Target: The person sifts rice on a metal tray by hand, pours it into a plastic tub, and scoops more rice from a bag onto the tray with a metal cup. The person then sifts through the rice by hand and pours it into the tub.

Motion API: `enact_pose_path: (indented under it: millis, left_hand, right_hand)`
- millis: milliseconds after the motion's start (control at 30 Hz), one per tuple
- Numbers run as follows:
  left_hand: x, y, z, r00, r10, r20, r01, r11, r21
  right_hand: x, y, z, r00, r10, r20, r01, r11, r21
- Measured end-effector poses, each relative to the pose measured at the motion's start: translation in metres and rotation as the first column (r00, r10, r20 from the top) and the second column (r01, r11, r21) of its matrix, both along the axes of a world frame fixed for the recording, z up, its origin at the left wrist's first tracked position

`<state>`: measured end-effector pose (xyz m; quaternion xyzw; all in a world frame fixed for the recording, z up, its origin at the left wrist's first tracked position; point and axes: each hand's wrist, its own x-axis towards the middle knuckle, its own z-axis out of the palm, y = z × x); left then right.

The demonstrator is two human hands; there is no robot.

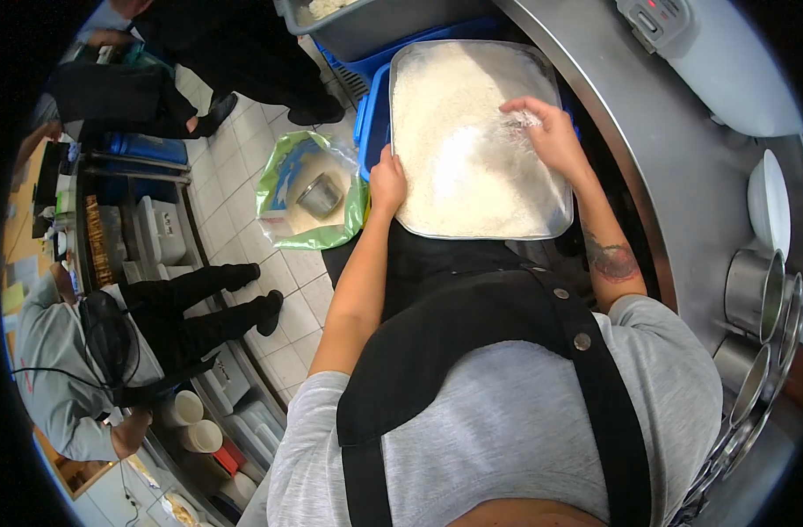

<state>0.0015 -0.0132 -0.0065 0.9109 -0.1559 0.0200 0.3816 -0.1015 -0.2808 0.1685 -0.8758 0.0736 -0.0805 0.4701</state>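
A metal tray [485, 236] lies in front of me, its bottom covered with pale flour [445, 105]. My left hand [387, 183] grips the tray's left edge, fingers under and thumb at the rim. Over the flour at the tray's right side is my right hand [546, 136]. Its fingers are bent and apart, with white flour on the fingertips; I make out no object in them. The tray sits over a blue bin [377, 110]. Left of it, an open green plastic bag [344, 230] holds flour and a metal cup [319, 197].
A grey tub [366, 26] stands beyond the tray. Along the right curves a steel counter [621, 114] with a white appliance [718, 61], a white bowl [769, 202] and metal pots [753, 290]. Other people stand at the left, near shelves and a worktable.
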Motion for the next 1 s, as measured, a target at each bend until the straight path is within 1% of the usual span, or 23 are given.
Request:
enact_pose_path:
  millis: [67,200,300,400,433,533,567,633,733,833,933,1000]
  left_hand:
    - [0.0,-0.001,0.002,1.0,-0.003,-0.009,0.003,1.0,-0.005]
    - [-0.001,0.0,0.006,0.999,0.008,-0.032,-0.008,1.0,0.018]
    - [-0.001,-0.001,0.002,1.0,0.008,0.001,-0.008,1.0,-0.003]
    - [0.001,0.0,-0.002,1.0,0.005,0.014,-0.005,1.0,0.001]
    - [0.001,0.0,-0.003,1.0,0.004,0.013,-0.004,1.0,0.008]
    - [0.001,0.0,-0.003,1.0,0.007,0.003,-0.007,1.0,0.015]
    - [0.001,0.0,-0.002,1.0,0.007,-0.002,-0.007,1.0,0.016]
    - [0.0,0.0,0.001,1.0,0.006,-0.012,-0.006,1.0,0.02]
    - [0.001,0.0,-0.003,1.0,0.002,0.019,-0.002,1.0,-0.02]
    - [0.001,0.001,-0.002,1.0,-0.002,-0.02,0.002,1.0,0.022]
    - [0.0,0.0,0.001,1.0,0.004,0.003,-0.004,1.0,-0.007]
    - [-0.002,-0.002,0.004,1.0,0.01,-0.011,-0.009,1.0,0.011]
  right_hand:
    - [-0.002,0.004,0.019,0.99,0.025,0.139,-0.015,0.997,-0.073]
    - [-0.004,0.007,0.011,0.995,-0.028,0.091,0.02,0.996,0.086]
    - [-0.013,0.01,0.004,1.0,-0.03,0.002,0.03,0.994,0.106]
    - [-0.021,0.009,-0.012,0.999,0.02,0.032,-0.018,0.998,-0.061]
    - [-0.025,0.008,-0.019,0.996,0.057,0.062,-0.046,0.983,-0.175]
    - [-0.042,0.015,-0.052,0.982,0.19,0.015,-0.166,0.892,-0.421]
    - [-0.05,0.019,-0.069,0.971,0.235,-0.043,-0.229,0.87,-0.436]
    - [-0.061,0.033,-0.09,0.938,0.328,-0.113,-0.346,0.858,-0.379]
    - [-0.068,0.052,-0.112,0.857,0.512,-0.055,-0.471,0.737,-0.484]
    - [-0.049,0.046,-0.126,0.809,0.588,-0.02,-0.521,0.701,-0.486]
    - [-0.004,0.021,-0.152,0.85,0.518,0.098,-0.3,0.628,-0.718]
    - [0.023,0.008,-0.155,0.936,0.301,0.182,-0.085,0.696,-0.713]
